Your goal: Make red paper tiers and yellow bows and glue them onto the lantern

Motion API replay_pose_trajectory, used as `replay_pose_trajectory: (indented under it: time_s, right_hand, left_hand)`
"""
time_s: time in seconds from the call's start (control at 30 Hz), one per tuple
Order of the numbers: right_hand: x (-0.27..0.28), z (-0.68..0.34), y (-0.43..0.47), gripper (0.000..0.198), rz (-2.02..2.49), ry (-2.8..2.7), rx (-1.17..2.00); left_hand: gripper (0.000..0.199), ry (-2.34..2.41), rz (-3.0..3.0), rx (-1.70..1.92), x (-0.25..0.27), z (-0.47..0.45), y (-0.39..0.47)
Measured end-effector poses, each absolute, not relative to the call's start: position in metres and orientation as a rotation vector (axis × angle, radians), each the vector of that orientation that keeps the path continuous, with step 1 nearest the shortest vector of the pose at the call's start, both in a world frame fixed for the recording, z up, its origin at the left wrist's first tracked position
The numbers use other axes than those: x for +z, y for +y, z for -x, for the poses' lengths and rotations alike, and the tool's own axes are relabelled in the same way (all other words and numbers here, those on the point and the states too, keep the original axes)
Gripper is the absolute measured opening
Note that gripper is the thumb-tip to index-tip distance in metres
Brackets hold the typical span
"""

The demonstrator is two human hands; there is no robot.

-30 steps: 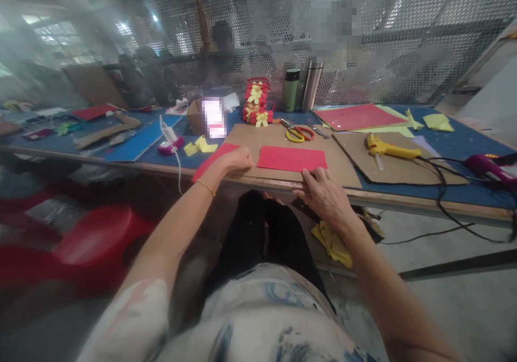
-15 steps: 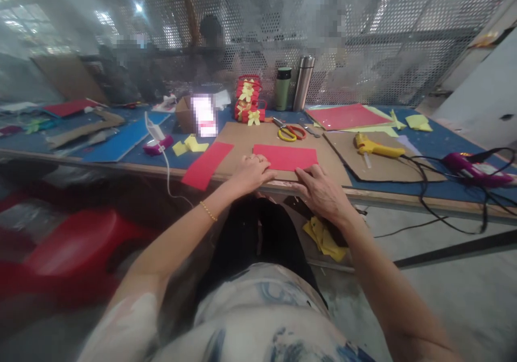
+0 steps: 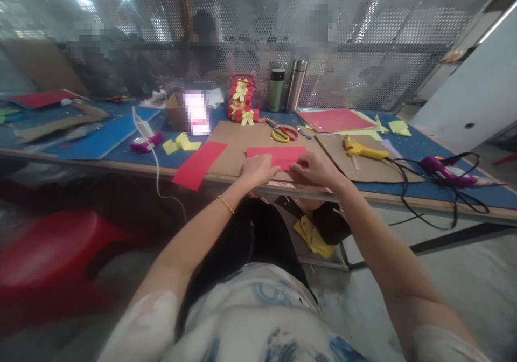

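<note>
A red sheet of paper (image 3: 280, 153) lies on a cardboard board at the table's front edge, its near part covered by my hands. My left hand (image 3: 258, 170) holds down the near left part, with fingers bent and the thumb pointing right. At the near right corner, my right hand (image 3: 317, 169) grips the paper with curled fingers, the thumb and index finger close together. A second red strip (image 3: 200, 165) lies to the left, hanging slightly over the table edge. Behind the sheet are scissors (image 3: 279, 134) with yellow and red handles.
Red boxes with yellow bows (image 3: 243, 101) stand at the back, beside a green flask (image 3: 277, 91) and a steel flask (image 3: 297, 86). On the right, a yellow glue gun (image 3: 365, 148) rests on cardboard, its black cable trailing. Yellow paper pieces (image 3: 181, 143) and a lit phone (image 3: 196, 113) are left.
My right hand has curled its fingers more and come up onto the sheet's near right corner. My left hand has shifted slightly over the paper. The whole view has turned a little.
</note>
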State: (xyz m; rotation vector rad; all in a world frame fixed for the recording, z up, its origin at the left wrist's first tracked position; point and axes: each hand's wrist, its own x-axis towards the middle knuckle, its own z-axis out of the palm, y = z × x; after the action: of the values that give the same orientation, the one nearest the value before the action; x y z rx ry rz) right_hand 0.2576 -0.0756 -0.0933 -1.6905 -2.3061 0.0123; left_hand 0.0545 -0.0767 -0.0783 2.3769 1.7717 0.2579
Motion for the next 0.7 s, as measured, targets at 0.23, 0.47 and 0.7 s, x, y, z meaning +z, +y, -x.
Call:
replay_pose_trajectory:
  time_s: [0.23, 0.47, 0.7]
  right_hand:
    - [-0.085, -0.232, -0.067, 0.028, 1.758, -2.321, 0.288]
    - [-0.082, -0.237, -0.048, 0.025, 1.758, -2.473, 0.317]
    - [-0.079, -0.252, -0.049, 0.022, 1.816, -2.488, 0.251]
  left_hand:
    - [0.031, 1.797, -2.378, 0.187, -0.079, -0.055, -0.075]
    - [0.035, 1.762, -2.368, 0.256, -0.082, -0.053, -0.071]
    - [0.034, 1.753, -2.336, 0.230, -0.080, -0.053, -0.070]
